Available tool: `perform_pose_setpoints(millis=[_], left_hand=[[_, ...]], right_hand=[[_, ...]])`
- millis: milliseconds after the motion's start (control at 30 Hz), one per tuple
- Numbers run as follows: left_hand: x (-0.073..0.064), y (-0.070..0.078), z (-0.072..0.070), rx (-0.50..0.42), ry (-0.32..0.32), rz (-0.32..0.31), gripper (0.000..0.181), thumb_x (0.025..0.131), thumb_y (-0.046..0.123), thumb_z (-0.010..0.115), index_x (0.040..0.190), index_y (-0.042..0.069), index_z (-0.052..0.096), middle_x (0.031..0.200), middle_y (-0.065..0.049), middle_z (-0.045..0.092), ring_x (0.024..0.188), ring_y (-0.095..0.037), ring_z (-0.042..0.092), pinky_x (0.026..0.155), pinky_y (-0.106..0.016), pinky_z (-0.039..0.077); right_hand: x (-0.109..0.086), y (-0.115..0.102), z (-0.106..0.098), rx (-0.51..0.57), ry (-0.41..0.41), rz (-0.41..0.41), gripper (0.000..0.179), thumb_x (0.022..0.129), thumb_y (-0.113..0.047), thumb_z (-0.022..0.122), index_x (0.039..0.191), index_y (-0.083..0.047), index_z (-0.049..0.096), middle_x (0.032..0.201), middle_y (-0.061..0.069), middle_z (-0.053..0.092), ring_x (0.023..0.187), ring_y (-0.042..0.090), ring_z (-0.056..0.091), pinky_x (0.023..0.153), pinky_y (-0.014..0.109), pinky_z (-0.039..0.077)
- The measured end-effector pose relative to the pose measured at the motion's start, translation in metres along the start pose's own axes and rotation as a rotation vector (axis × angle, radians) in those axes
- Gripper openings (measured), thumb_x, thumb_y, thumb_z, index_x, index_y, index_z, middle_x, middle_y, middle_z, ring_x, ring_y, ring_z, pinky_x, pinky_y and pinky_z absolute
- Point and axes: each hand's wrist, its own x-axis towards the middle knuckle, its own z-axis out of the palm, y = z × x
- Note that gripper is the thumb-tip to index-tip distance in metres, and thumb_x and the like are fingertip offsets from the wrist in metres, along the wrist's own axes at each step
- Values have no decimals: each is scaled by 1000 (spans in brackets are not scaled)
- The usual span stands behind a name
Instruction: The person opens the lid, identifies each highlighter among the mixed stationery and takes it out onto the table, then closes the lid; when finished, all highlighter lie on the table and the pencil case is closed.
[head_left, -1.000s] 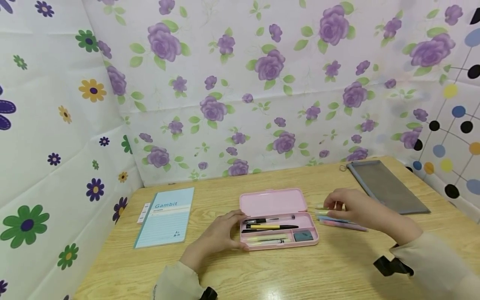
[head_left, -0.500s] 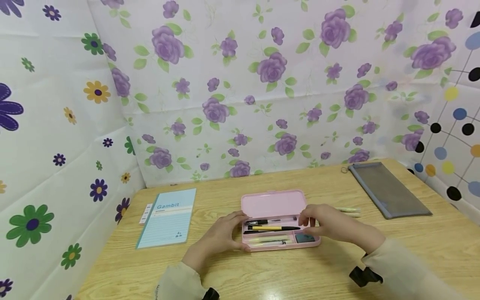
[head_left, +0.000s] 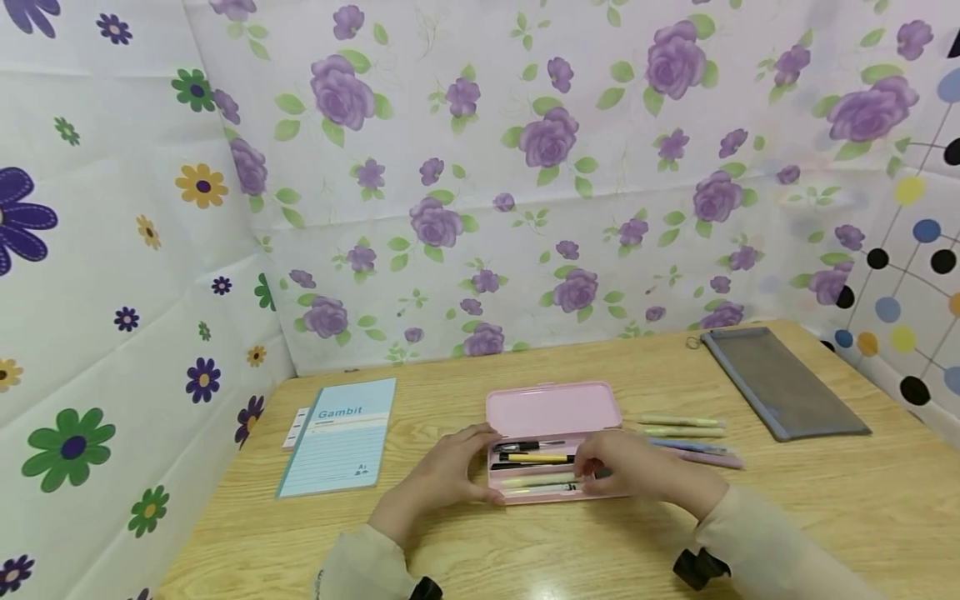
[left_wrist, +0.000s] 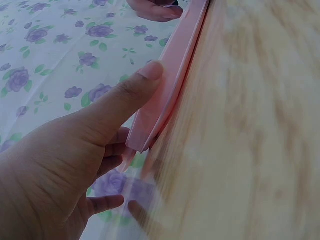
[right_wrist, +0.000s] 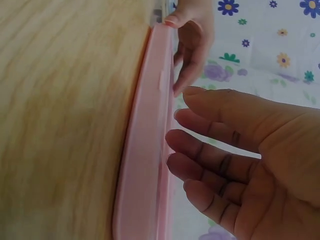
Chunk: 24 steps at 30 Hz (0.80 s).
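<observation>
A pink pencil case (head_left: 553, 406) lies on the table with its lid folded back. My left hand (head_left: 442, 471) holds its left end, the thumb on the front wall and the fingers behind, as the left wrist view also shows. Inside are a yellow-and-black pen (head_left: 536, 457), a black-gripped pen (head_left: 517, 447) and pale sticks in the front compartment. My right hand (head_left: 630, 467) reaches over the case's right part and mostly hides the eraser there. In the right wrist view its fingers (right_wrist: 215, 150) are loosely bent, thumb apart, and nothing shows between them.
Two pale yellow pens (head_left: 682, 427), a blue pen (head_left: 686, 444) and a purple pen (head_left: 712, 459) lie right of the case. A grey mesh zip pouch (head_left: 783, 379) is at the back right. A light blue notebook (head_left: 337, 442) lies at left.
My right hand has moved left from the loose pens, past the case's right end, to over its front compartments. My left hand keeps hold of the case's left end.
</observation>
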Motion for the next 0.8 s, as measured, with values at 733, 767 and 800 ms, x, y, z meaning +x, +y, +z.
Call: perform_pose_setpoints(millis=[733,767,800], left_hand=[[0,1,-1,-2,4,6,90,71,62,73,144,18,45,154,-5,37,140,-29,39,115,-54,31],[0,1,-1,-3,4,7,90,71,62,73,144,18,45,154,-5,37,140,-29,39,115,-54,31],[-1,1,-1,-4,4,7,90,71,62,73,144,18,45,154,-5,37,140,-29,39,114,-54,31]], right_hand=[[11,-12,17,-212,-26,44,5,80,-12,77,80,-14,72,71,-7,64,63,-1,52,59,16,46],[11,-13,17,-217,-21,48,6,80,-13,77,79,-14,71,71,-7,62,64,-1,50,59,16,45],[10,-13,17,-222,-14,50,7,79,-13,77,78,-14,71,71,-7,61,64,0,49,58,16,44]])
